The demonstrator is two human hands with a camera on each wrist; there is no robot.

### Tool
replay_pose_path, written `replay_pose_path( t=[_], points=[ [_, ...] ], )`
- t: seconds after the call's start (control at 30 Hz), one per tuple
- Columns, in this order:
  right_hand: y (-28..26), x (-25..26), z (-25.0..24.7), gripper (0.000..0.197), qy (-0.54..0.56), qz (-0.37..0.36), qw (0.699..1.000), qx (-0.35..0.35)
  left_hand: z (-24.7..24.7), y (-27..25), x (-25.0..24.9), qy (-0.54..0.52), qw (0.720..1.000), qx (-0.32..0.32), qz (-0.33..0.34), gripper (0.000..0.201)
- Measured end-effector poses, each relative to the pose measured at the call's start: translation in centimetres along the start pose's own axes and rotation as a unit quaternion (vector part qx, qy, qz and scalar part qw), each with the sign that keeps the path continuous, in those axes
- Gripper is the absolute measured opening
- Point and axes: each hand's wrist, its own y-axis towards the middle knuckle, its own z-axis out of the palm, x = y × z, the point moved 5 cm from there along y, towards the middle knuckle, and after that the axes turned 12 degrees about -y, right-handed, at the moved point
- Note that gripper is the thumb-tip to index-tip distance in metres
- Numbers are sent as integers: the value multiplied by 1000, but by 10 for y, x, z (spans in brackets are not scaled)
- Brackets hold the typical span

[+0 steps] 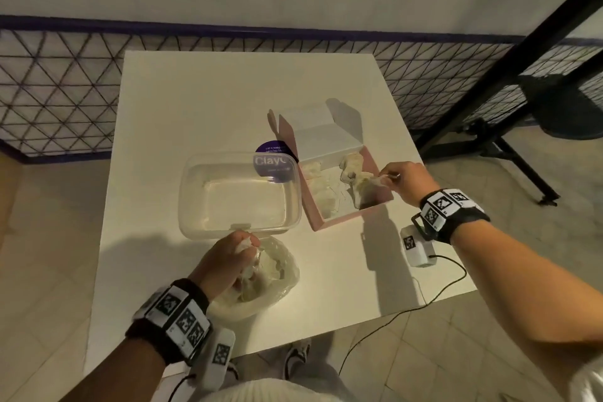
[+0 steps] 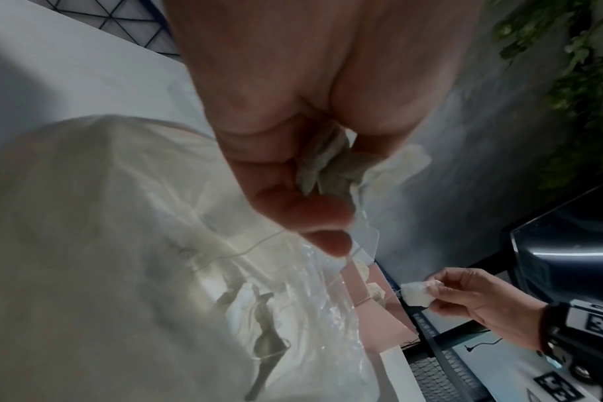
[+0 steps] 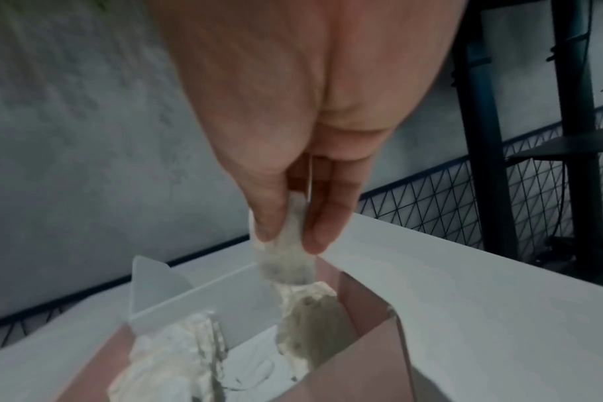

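At 3 o'clock on the square white table [image 1: 195, 91], the right hand [image 1: 403, 181] pinches 1 small soft white pouch [image 3: 288, 265] over the open pink cardboard box [image 1: 339, 219], while at 6 o'clock the left hand [image 1: 222, 261] clenches a crumpled white pouch [image 2: 331, 168] above the clear plastic bag [image 1: 287, 281]; both look light and crushable, best held gently by an edge.

Left hand [image 1: 225, 263]: low and close to the body, forearm coming up from bottom-left, knuckles up. Its fingers are curled tight round a wad [image 2: 331, 168], thumb closing on it. Right hand [image 1: 403, 181]: arm stretched forward from the right, wrist angled down. Thumb and fingertips [image 3: 322, 234] pinch a lump [image 3: 286, 250]. Hands well apart, forearms bare.
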Motion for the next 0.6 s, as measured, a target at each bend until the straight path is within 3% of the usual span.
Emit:
replay_pose_path(
  t=[0.07,0.17,0.27,0.5,0.6],
  points=[
    [13,3,9,16,-45,-13,998,29,1,2,4,-27,1000,-10,-9,11],
    [23,12,23,20,-136,-51,983,112,2,5,7,-20,1000,-13,-8,12],
    [26,17,29,18,-161,-52,970,176,0,7,8,-21,1000,-14,-18,10],
    [42,20,43,13,-196,-20,962,190,-5,12,11,-31,999,-12,-25,9],
    [40,23,44,15,-225,-22,960,165,-7,13,15,-36,999,-11,-27,11]
  ],
)
